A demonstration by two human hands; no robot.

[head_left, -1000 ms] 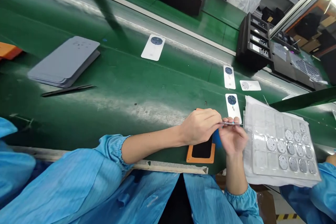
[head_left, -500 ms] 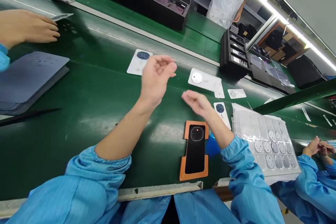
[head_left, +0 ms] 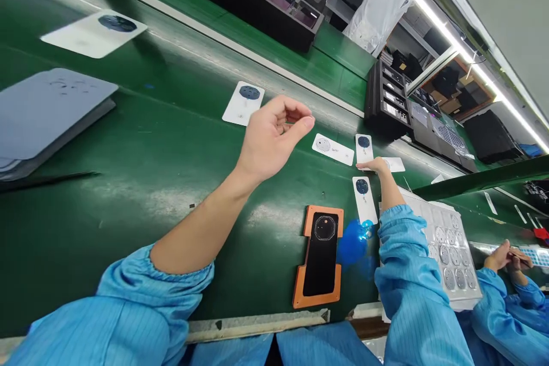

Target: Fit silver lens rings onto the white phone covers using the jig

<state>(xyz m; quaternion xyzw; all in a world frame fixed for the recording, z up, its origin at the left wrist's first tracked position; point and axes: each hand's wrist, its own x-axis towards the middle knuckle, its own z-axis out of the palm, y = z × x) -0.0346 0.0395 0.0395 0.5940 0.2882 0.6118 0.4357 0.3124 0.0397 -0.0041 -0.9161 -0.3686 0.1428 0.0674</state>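
Observation:
My left hand (head_left: 278, 138) hovers above the bench with its fingers loosely curled, thumb tip near the index fingertip, and nothing visible between them. Behind it lies a white card with a dark round camera plate (head_left: 242, 104). My right hand (head_left: 374, 165) reaches out with straight fingers at the lower edge of another small white card with a dark disc (head_left: 364, 147); whether it grips the card I cannot tell. A similar card (head_left: 364, 201) lies just below that hand. Between my forearms, a black phone-shaped panel (head_left: 319, 257) rests in an orange fixture (head_left: 317, 301).
A white card with a pale disc (head_left: 341, 152) lies left of my right hand. Blue film (head_left: 354, 246) sits beside the fixture. A clear tray of round plates (head_left: 461, 257) is at right, near a co-worker's hands (head_left: 500, 256). Grey sheets (head_left: 55, 108) are stacked at left.
My right hand has moved right and away from me, to the cards. My left hand has shifted slightly right. A co-worker's hand at far left has gone, and a white card lies there.

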